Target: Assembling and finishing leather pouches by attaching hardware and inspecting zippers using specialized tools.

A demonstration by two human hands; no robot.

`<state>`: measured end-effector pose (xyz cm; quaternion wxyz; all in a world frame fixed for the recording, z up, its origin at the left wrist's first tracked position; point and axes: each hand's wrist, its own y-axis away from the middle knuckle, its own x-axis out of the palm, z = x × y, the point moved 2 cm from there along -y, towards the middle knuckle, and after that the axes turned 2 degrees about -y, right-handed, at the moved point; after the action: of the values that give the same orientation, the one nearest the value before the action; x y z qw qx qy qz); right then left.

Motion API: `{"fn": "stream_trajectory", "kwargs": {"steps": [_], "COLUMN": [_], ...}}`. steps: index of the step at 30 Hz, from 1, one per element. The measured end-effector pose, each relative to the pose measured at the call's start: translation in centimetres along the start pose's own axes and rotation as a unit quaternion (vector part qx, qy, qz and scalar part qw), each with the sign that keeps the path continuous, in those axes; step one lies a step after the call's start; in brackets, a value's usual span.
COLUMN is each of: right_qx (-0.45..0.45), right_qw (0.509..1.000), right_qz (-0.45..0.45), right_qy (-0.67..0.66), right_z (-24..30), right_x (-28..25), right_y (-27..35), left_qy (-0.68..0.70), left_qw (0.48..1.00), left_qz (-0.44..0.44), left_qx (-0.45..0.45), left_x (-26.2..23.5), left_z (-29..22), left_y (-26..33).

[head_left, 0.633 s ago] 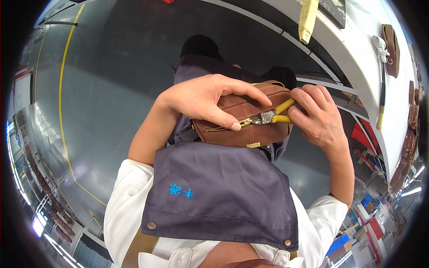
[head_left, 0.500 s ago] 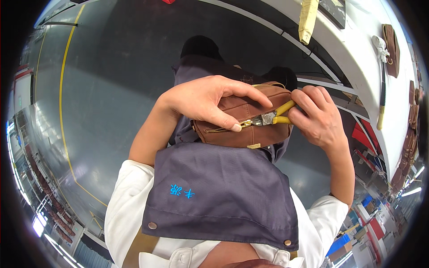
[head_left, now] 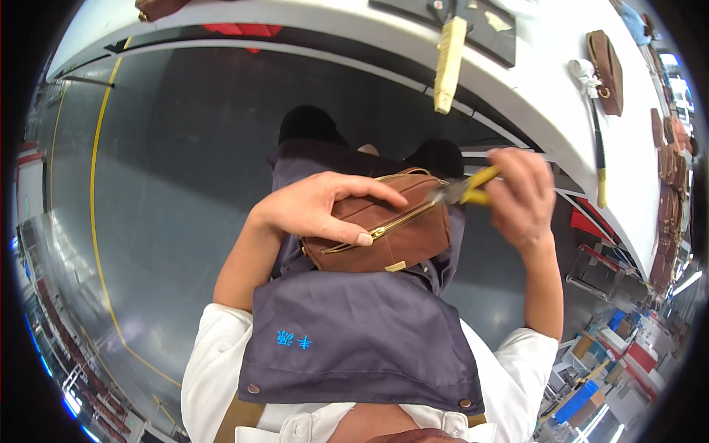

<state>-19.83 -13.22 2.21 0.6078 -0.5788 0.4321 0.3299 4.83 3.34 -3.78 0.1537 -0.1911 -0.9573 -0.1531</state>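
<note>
Far left: grey floor (head_left: 170,184) with a yellow line (head_left: 94,177) running down it; along the top, the white counter (head_left: 295,15) curves over to the right, a brown item (head_left: 159,7) partly cut off at its upper left edge. Left hand (head_left: 325,210) lies over the left part of a brown bag (head_left: 421,240); thumb and forefinger wide apart, thumb tip right by the gold zip pull (head_left: 377,233), forefinger across the far side; other fingers mostly hidden. Bag rests on the person's lap, just beyond the flap of a dark apron (head_left: 362,332); zip (head_left: 408,217) slants up to the right, small pale tag (head_left: 396,266) on the near edge. Beyond, a wrapped yellowish handle (head_left: 449,66) juts past the counter's rim, near a dark slab (head_left: 495,37). At the bag's right end, yellow-handled pliers (head_left: 478,186), blurred; cannot tell whether the tip touches. Right hand (head_left: 521,196), also blurred, is closed round the pliers' handles. Farther right on the counter: a white-headed tool (head_left: 600,148) beside a brown pouch (head_left: 605,72); then more brown goods (head_left: 668,177) at the rim.
</note>
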Motion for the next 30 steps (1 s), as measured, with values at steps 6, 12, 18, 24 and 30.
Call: {"fn": "stream_trajectory", "kwargs": {"steps": [6,12,18,24,30], "right_qx": [0.342,0.244,0.354,0.472,0.458], "right_qw": [0.931,0.954,0.808,0.452,0.564], "right_qz": [-0.090,-0.176,0.011,0.097,0.123], "right_qy": [0.089,-0.017,-0.472,-0.751,-0.676], "right_z": [-8.1,-3.4,5.6,8.3,7.0], "right_x": [-1.9,-0.7,7.6,11.5,11.0], "right_y": [-0.5,-2.7,-1.8,-0.9,-0.7], "left_qy": [0.004,0.023,0.171,0.121,0.124], "left_qw": [0.998,0.994,0.967,0.964,0.968], "left_qz": [-0.054,-0.110,-0.183,-0.237,-0.215], "left_qx": [-0.005,0.005,0.035,0.027,0.033], "left_x": [-0.2,-1.1,-0.6,-1.8,-1.7], "left_z": [0.2,0.4,-1.1,-2.9,-1.7], "left_y": [-0.6,0.5,1.0,-0.5,-0.7]}}
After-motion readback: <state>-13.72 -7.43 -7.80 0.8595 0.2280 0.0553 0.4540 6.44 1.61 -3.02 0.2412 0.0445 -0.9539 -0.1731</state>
